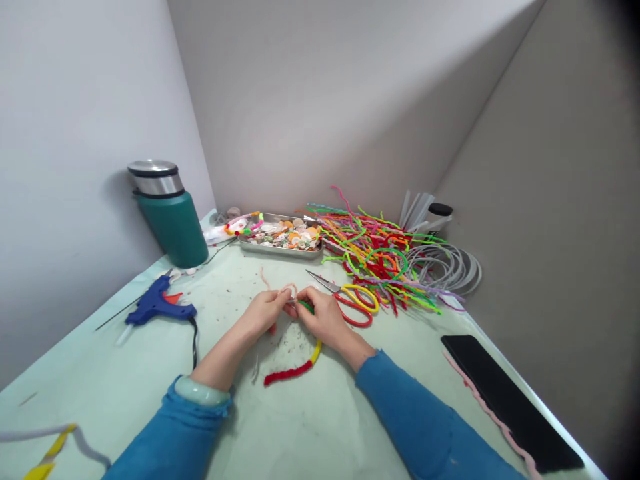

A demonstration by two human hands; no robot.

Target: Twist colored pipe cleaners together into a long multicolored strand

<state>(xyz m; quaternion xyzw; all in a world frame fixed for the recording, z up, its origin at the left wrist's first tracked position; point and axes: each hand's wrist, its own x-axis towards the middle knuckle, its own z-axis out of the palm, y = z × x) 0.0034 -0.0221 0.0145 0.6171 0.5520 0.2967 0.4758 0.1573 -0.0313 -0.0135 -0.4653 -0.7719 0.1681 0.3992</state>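
Close together over the middle of the table, my left hand (266,311) and my right hand (323,315) are both closed in a pinch, fingertips nearly touching. A thin pale pink pipe cleaner (265,277) rises and curls around the left fingertips. From under my right hand hangs a strand wrapped in fuzzy colours (289,375), green at the fingers, then yellow, with a red end curving left near the table. The exact point where the pieces meet is hidden by the fingers. Red-and-yellow-handled scissors (353,299) lie just beyond my right hand, blades slightly apart.
A pile of colourful pipe cleaners (370,243) and a coil of grey tubing (463,267) lie back right. A metal tray (280,252) holds buttons. At left are a blue glue gun (159,301) and a green bottle (175,227). A black slab (510,400) lies right.
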